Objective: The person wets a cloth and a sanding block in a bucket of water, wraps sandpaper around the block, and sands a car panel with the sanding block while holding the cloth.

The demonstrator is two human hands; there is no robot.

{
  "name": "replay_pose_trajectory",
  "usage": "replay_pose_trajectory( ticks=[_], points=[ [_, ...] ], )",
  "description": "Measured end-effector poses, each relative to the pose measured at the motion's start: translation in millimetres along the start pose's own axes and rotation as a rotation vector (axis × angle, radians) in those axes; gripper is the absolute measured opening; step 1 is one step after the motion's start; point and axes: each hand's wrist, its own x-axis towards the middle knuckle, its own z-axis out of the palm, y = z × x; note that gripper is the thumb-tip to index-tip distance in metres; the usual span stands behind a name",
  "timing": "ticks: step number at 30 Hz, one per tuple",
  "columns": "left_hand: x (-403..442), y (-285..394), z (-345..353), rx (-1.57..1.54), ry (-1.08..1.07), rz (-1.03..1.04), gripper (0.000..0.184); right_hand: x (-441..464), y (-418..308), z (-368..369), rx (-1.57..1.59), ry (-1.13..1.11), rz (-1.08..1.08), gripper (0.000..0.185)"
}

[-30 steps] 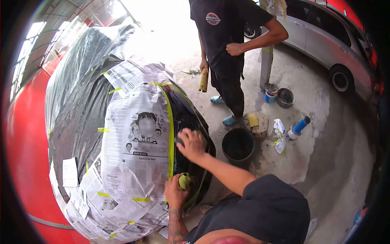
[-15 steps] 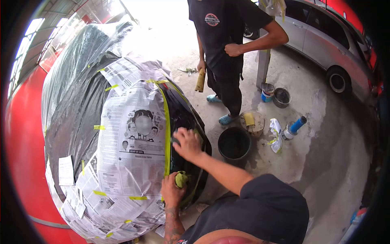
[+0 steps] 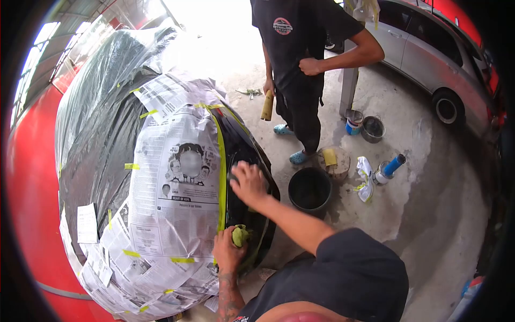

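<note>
My left hand (image 3: pixel 229 251) is closed on a crumpled yellow-green cloth (image 3: pixel 240 235) at the lower end of the black car panel (image 3: pixel 234 208). Farther up the same panel, my right hand (image 3: pixel 250 183) lies over the surface, its fingers bent round a small dark pad (image 3: pixel 232 177) that is mostly hidden. Newspaper (image 3: pixel 182 214) covers the car beside the panel, edged by yellow-green masking tape (image 3: pixel 221 182). Plastic sheeting (image 3: pixel 102 139) drapes the rest of the car.
A person in dark clothes (image 3: pixel 300 80) stands beyond the car, holding a yellowish roll (image 3: pixel 267 105). A black bucket (image 3: pixel 310 189) stands close to my right arm. Cans, a smaller bucket (image 3: pixel 373 129) and a white cloth (image 3: pixel 365 180) are on the floor. A silver car (image 3: pixel 424 59) is parked at right.
My right hand has shifted slightly up along the black panel since the last earlier frame. My left hand keeps hold of the cloth at about the same spot.
</note>
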Motion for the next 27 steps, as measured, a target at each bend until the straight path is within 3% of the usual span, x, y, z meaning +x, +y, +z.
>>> replay_pose_trajectory(
  ticks=[3,7,13,17,20,23,27],
  points=[
    [0,0,1,0.009,-0.006,0.002,0.058,-73,-21,-16,0.101,-0.118,-0.086,0.046],
    [1,1,-2,0.014,-0.015,0.009,0.058,-58,-6,-25,0.112,-0.142,-0.206,0.047],
    [0,0,-2,-0.010,-0.028,-0.002,0.056,41,28,7,0.055,0.025,0.078,0.039],
    [2,4,-3,-0.011,0.007,-0.010,0.051,-38,4,0,0.106,0.054,-0.045,0.045],
    [1,3,-2,-0.003,0.002,-0.001,0.051,-105,-9,-20,0.166,-0.074,-0.122,0.045],
    [1,4,-4,-0.013,-0.005,0.002,0.051,-78,5,-22,0.170,-0.079,-0.149,0.044],
    [0,6,-4,-0.022,0.008,0.002,0.051,9,31,-9,0.068,-0.028,0.118,0.044]
  ],
)
